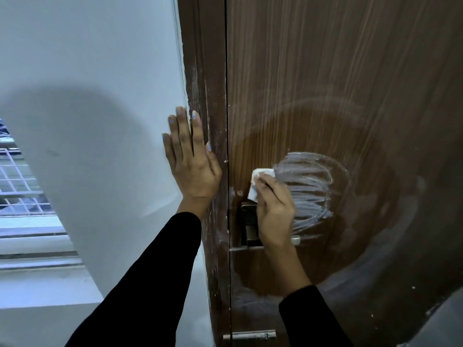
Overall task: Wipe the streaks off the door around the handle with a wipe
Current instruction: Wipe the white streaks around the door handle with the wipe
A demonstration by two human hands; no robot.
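Observation:
A dark brown wooden door (350,71) fills the right side. White chalky streaks (308,189) curve across it just right of the metal handle (248,221), which my right hand partly hides. My right hand (275,211) is shut on a folded white wipe (258,182) and presses it flat against the door above the handle, at the left end of the streaks. My left hand (193,166) lies flat with fingers spread, across the edge where the white wall meets the brown door frame (213,96).
The white wall (87,96) stands at the left. A window with a white grille (17,176) shows at the far left, with a ledge below it. A metal latch bar (250,335) sits low on the door. Faint circular smear marks ring the handle area.

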